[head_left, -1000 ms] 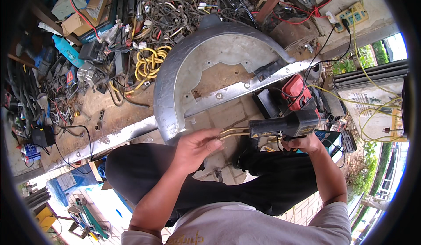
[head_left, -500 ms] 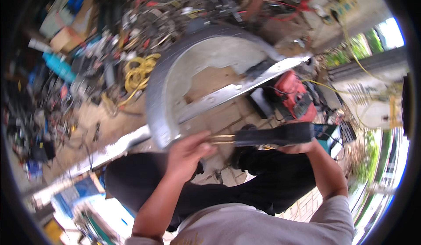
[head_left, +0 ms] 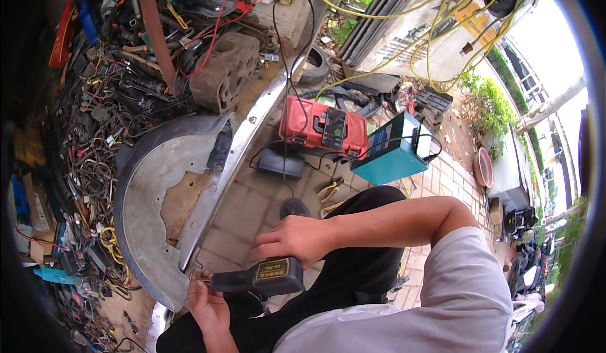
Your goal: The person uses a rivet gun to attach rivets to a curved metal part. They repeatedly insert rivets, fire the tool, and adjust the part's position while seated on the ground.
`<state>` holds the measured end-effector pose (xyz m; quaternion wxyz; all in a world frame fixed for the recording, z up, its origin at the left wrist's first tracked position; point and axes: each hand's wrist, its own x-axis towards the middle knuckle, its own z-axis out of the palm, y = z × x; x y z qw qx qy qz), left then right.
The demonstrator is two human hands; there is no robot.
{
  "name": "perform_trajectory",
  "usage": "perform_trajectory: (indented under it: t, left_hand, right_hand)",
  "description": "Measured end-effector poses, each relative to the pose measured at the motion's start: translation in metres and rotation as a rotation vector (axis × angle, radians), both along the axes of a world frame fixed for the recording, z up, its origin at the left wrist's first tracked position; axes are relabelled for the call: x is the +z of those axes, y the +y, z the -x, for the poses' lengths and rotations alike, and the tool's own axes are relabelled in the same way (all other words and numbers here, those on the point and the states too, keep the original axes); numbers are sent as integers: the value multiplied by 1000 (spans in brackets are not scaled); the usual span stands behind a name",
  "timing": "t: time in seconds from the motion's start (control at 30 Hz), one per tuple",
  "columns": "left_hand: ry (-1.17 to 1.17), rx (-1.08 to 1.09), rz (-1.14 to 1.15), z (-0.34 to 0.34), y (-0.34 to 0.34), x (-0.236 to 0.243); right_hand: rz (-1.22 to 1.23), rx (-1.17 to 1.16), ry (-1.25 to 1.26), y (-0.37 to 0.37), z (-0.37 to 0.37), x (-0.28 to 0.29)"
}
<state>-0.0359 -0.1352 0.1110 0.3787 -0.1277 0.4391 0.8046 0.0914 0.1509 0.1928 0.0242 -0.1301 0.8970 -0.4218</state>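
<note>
Head view: tool point(head_left: 257, 280), tip pinched by left hand point(head_left: 209, 307), lies at half-curled right hand's point(head_left: 300, 239) seven o'clock, latter's grip hidden; black, yellow-labelled

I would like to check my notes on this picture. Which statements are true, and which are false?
1. The left hand is at the front end of the black tool. True.
2. The curved grey panel is left of the red case. True.
3. The red case lies on the grey panel. False: it is on the paved ground.
4. Beside the red case, on its right, is a yellow bucket. False: a teal box.
5. The right hand is on the red case. False: it is at the black tool.
</note>
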Motion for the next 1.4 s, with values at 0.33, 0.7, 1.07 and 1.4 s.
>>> perform_trajectory:
  t: [0.33,0.7,1.07,1.4]
  left_hand:
    - [-43,114,-50,-7,-1,-2]
    - [347,202,638,7,-36,-19]
    - [508,184,854,47,-82,-2]
    - [36,529,452,43,-84,-9]
  right_hand:
    - [3,110,-10,0,21,13]
    - [146,-119,-249,8,82,33]
    - [166,-191,-366,-9,102,34]
    - [249,-190,-357,-53,112,21]
